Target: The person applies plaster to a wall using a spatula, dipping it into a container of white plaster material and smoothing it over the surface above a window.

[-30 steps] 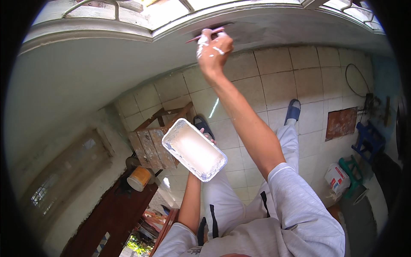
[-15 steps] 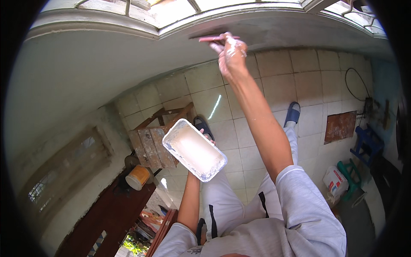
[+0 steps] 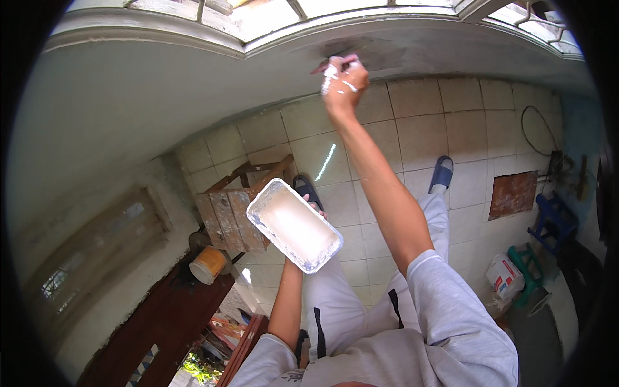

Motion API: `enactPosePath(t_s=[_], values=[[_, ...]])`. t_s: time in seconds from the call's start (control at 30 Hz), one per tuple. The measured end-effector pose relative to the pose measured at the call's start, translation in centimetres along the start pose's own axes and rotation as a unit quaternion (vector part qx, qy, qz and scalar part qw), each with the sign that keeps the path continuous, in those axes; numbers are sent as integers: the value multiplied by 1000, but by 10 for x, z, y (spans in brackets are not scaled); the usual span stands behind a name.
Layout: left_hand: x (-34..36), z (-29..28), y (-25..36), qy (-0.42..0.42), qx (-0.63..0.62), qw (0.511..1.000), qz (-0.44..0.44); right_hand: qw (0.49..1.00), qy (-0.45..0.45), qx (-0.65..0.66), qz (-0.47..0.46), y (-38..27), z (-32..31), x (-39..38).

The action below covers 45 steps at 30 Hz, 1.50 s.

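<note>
My left hand (image 3: 314, 204) supports a white rectangular tub (image 3: 327, 254) from beneath, so most of the hand is hidden; fingertips show at its far right side. A smooth layer of pale putty (image 3: 293, 220) lies in the tub, and smears coat its rim. At the wall under the window, my right hand (image 3: 346, 84) is closed around the pinkish handle of a trowel (image 3: 320, 68). White putty is smeared over the back of that hand. The blade is mostly hidden, close against a darker grey patch of wall (image 3: 387, 53).
A wooden stool (image 3: 222, 216) stands left of my feet, with an orange-and-white bucket (image 3: 207, 266) nearby. On the right are a blue plastic stool (image 3: 553, 219), a green one (image 3: 530, 274) and a white bag (image 3: 505, 276). The window frame (image 3: 361, 19) runs above the wall.
My right hand has turned over and shifted slightly, with the trowel now angled differently and further right on the wall. The tub in my left hand has barely moved.
</note>
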<state>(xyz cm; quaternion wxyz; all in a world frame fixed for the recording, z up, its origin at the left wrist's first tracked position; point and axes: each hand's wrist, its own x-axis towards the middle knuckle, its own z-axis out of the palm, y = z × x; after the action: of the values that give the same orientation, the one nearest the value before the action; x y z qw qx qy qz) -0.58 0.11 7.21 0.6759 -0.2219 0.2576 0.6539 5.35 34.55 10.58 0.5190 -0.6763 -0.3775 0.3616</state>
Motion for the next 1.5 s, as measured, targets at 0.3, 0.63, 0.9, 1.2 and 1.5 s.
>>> enactPosePath(t_s=[0.3,0.63,0.9,1.2,1.5], values=[[-8,12,6,44,-1,999,-11,993,-82,80,-2,-40,8,-91],[-1,-10,2,24,8,1000,-8,997,-13,48,-57,-40,49,-40],[-8,-16,11,42,8,999,10,998,-57,-12,-5,6,-13,-89],[0,-21,6,-15,15,1000,6,994,16,-13,-104,0,16,-32],[-9,-40,14,37,-2,999,20,988,-102,26,-110,40,20,-95]])
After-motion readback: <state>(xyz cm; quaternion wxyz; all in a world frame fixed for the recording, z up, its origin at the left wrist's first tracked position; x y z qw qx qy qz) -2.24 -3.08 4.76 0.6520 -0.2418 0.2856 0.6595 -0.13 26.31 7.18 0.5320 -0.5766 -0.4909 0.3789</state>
